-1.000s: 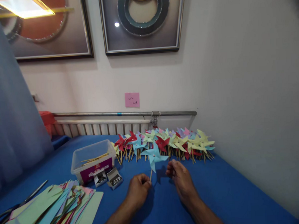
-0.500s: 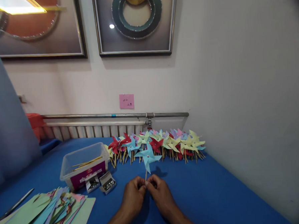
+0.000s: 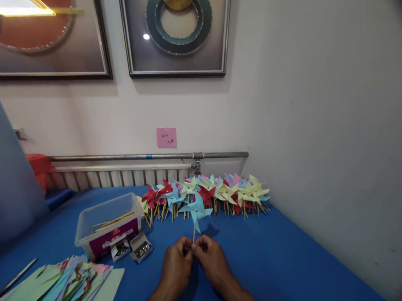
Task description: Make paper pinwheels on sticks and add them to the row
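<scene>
A light blue paper pinwheel [image 3: 196, 211] on a thin wooden stick stands upright between my hands, at the middle of the table. My left hand [image 3: 177, 263] pinches the lower part of the stick from the left. From the right, my right hand [image 3: 211, 260] closes its fingertips on the same spot, so the two hands meet there. The stick's lower end is hidden by the fingers. Just beyond the held pinwheel is a dense cluster of finished pinwheels [image 3: 228, 193] in red, yellow, green, blue and purple.
Left of my hands, a clear plastic tub [image 3: 107, 225] holds wooden sticks. Two small boxes of metal pins [image 3: 141, 249] sit before it. Coloured paper sheets and strips [image 3: 63, 288] lie at front left, near a long blade-like tool [image 3: 15, 279]. Walls border the blue table [image 3: 281, 263] behind and right.
The whole view has shifted slightly, so things appear a little further left. Both hands keep their grip on the pinwheel's stick, with hardly any other movement.
</scene>
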Motion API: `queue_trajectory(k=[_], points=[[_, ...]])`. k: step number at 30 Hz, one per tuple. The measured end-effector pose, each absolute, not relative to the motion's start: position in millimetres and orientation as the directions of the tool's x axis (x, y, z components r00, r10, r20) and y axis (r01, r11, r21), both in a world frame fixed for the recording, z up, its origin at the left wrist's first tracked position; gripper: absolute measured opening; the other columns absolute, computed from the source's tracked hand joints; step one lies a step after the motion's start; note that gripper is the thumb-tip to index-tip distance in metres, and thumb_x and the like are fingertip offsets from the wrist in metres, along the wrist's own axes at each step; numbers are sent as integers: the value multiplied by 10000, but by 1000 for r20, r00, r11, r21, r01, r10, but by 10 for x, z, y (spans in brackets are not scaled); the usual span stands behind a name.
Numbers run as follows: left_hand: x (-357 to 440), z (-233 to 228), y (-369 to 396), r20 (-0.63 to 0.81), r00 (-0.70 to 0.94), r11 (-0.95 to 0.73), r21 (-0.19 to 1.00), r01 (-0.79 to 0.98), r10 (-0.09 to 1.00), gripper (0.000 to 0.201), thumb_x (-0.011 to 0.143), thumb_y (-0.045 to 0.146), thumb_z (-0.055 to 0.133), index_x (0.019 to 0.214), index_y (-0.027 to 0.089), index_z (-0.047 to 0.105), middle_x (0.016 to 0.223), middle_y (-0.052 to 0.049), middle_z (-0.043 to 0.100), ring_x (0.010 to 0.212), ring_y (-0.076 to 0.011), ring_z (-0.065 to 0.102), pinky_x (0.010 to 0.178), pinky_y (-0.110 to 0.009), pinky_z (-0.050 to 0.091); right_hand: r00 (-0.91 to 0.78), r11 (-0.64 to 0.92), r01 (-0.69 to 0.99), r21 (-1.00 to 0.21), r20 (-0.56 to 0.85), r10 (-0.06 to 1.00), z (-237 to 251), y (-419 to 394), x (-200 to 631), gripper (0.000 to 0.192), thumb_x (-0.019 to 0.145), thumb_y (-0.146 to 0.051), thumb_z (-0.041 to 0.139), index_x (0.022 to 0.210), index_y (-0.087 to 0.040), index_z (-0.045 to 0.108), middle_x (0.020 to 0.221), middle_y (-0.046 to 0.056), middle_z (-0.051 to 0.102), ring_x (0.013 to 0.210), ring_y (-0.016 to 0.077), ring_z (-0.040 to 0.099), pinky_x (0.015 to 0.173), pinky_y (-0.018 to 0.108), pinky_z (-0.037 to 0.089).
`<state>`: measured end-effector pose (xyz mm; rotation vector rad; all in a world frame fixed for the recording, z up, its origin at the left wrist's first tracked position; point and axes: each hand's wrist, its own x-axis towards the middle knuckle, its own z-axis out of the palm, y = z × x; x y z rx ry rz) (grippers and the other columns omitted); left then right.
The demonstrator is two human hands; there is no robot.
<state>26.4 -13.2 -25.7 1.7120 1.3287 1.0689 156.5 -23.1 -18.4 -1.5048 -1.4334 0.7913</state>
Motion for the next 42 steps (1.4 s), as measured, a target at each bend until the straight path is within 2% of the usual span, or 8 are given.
queue_trajectory(k=[6,11,17,26,29,32,38,42], points=[[280,-239,-148,163,131,-204,887,414,978,150,836,155,521,782,184,658,658,4,666,669,-156,596,646,-238,385,118,70,426,-902,132,984,-195,-215,1587,150,811,-323,554,731,-215,623,687,8,686,648,177,607,612,271,406],[263,-220,-134,148,134,-197,838,508,980,96,794,121,568,769,178,641,737,-5,687,701,-152,582,655,-245,351,128,96,460,-883,173,977,-215,-183,1635,144,813,-329,559,740,-228,631,679,8,696,639,188,621,600,273,406],[233,-208,-136,142,182,-224,771,597,973,110,806,149,564,721,183,626,712,-10,669,709,-157,577,662,-263,312,117,91,515,-852,176,977,-237,-177,1668,139,818,-331,561,744,-236,630,672,6,694,631,189,621,595,276,394],[182,-195,-120,110,224,-232,728,645,968,117,827,190,573,759,181,668,729,-9,686,718,-153,589,653,-257,298,128,93,639,-764,225,966,-218,-162,1752,163,859,-313,524,761,-227,620,668,12,690,628,189,627,604,279,374],[167,-164,-122,88,230,-221,719,659,969,125,838,192,568,760,178,665,723,-4,680,712,-148,588,655,-257,295,162,71,689,-722,248,955,-150,-107,2021,178,877,-308,522,782,-217,643,668,10,697,613,176,627,599,265,378],[157,-150,-133,74,243,-223,705,674,967,130,845,196,562,770,179,668,733,-4,680,721,-150,591,654,-258,290,246,-8,784,-621,299,922,-28,-51,2546,183,879,-297,532,780,-211,660,719,24,725,651,176,645,611,256,377],[163,-182,-153,101,278,-277,638,718,955,133,848,199,559,794,186,680,782,-12,700,758,-159,597,668,-264,283,437,-218,824,-523,340,833,168,-28,3766,224,900,-283,476,803,-205,662,748,78,725,714,224,656,628,287,358],[165,-196,-143,86,285,-271,647,713,955,140,849,193,550,798,194,681,792,-9,706,763,-158,607,677,-257,298,480,-299,835,-463,346,806,126,-6,4130,210,899,-267,484,833,-206,674,795,95,741,752,241,663,634,289,351]])
